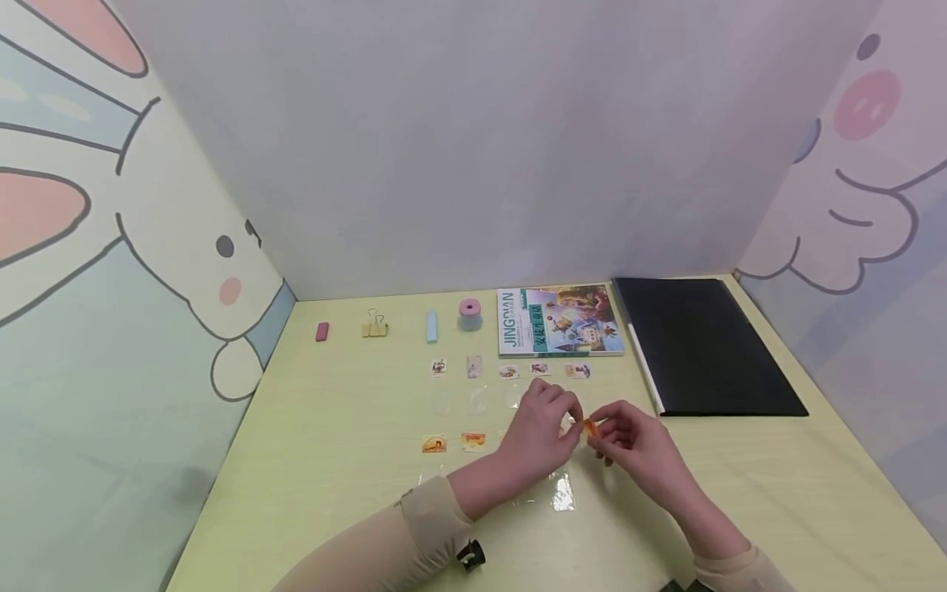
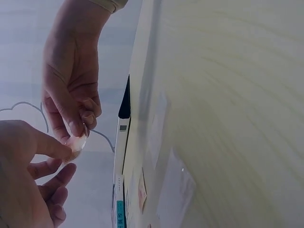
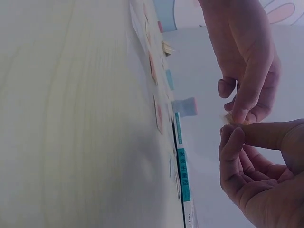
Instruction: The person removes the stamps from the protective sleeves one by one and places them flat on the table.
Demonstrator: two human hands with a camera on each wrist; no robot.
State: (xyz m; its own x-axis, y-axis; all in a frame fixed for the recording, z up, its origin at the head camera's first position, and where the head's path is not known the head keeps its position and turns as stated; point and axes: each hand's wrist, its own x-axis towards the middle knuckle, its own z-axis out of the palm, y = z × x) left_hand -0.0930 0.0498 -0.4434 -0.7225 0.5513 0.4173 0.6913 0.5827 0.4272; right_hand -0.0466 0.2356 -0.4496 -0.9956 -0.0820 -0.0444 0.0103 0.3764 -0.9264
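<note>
My left hand point(image 1: 536, 434) and right hand point(image 1: 642, 450) meet above the table, pinching a small orange stamp-like card point(image 1: 590, 427) between them. A shiny clear film shows at the card point(image 2: 77, 144) in the left wrist view, where fingertips hide part of it. Near the left forearm lie an orange picture card point(image 1: 434, 444) and another orange card point(image 1: 473, 442). Clear plastic sleeves, such as one flat sleeve point(image 1: 563, 492), lie below the hands. Beyond them are more clear sleeves point(image 1: 477, 400) and a row of small picture cards point(image 1: 474, 367).
Along the back stand a pink eraser-like block point(image 1: 321, 331), a binder clip point(image 1: 375, 329), a light blue stick point(image 1: 431, 326) and a pink-topped round container point(image 1: 469, 315). A picture book point(image 1: 561, 321) lies beside a black folder point(image 1: 710, 345) at the right.
</note>
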